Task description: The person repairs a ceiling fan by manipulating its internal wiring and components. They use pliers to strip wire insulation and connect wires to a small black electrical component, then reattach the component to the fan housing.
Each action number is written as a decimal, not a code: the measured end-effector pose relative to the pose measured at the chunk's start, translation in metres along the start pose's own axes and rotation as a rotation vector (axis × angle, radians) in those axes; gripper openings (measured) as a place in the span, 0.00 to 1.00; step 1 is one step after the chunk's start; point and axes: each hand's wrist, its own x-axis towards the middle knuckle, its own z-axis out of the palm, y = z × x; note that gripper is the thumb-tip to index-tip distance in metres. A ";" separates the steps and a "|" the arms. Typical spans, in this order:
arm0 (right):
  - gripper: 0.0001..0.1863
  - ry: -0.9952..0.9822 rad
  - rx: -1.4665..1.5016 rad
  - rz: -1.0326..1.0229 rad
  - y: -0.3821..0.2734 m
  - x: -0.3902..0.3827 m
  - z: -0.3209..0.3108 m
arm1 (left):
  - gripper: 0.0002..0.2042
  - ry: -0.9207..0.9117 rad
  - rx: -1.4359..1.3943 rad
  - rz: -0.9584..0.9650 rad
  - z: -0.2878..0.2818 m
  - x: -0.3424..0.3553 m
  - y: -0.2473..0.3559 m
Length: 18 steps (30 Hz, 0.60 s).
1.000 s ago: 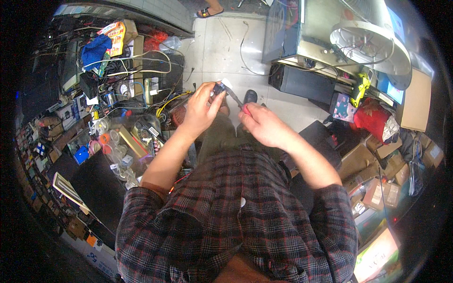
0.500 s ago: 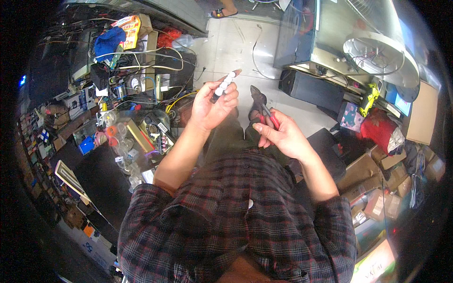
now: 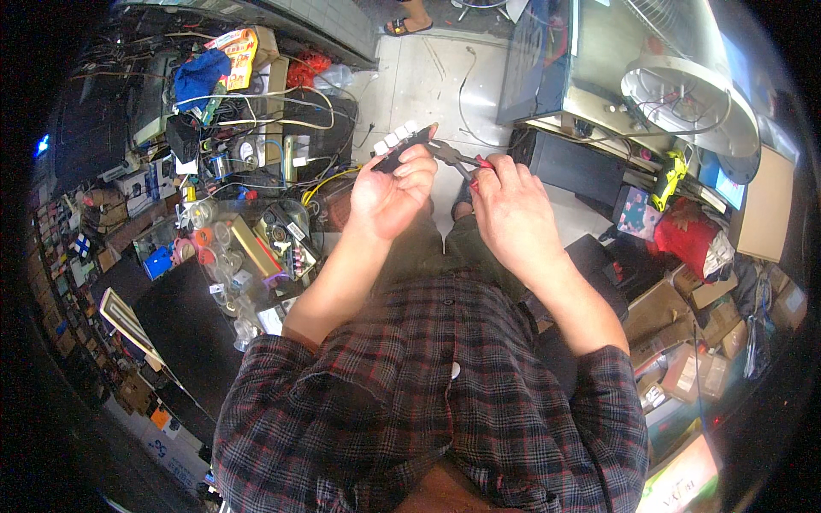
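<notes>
My left hand is closed around a small dark strip with several white knobs along it. The strip slants up to the right above the palm, and its underside is partly hidden by the fingers. In my right hand is a pair of pliers with red handles. Their dark jaws point left and meet or nearly meet the right end of the strip; whether they grip it I cannot tell. The fingers of the right hand wrap over the handles and cover most of them.
On the left stands a cluttered bench with cables, a blue cloth and a clear bin of small parts. At the right are a round white fan, a yellow-green tool and cardboard boxes. Another person's sandalled foot is at the far end.
The pliers have swung from pointing up and away to pointing left, and their jaws have come to the strip. My left hand has turned the strip, showing its dark side more.
</notes>
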 end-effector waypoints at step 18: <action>0.22 -0.276 0.039 -0.103 -0.002 0.034 -0.028 | 0.25 0.170 0.042 -0.052 -0.004 -0.002 0.015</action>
